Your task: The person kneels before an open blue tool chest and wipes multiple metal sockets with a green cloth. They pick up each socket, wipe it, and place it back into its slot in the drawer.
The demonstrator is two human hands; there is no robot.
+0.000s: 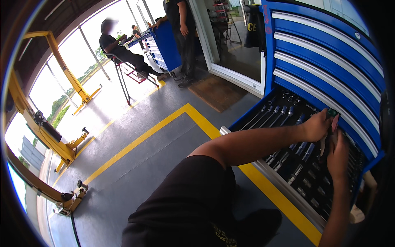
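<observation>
"What colour is the cabinet [321, 62]?"
"Blue, striped with silver bars [284, 39]."
"And the tools [291, 111]?"
"Silver, against black lining [300, 108]."
"The floor [135, 181]?"
"Grey with yellow lines [279, 201], and the mat [218, 92] is brown."

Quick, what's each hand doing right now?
Left hand: closed, apparently holding a small dark-green item.
Right hand: touching or beside a pinkish item; whether it's closed can't be told.

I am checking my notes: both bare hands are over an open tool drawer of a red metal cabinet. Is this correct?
The colour is wrong: the head view shows a blue metal cabinet, not red. The bare left hand and right hand are over its open tool drawer.
</observation>
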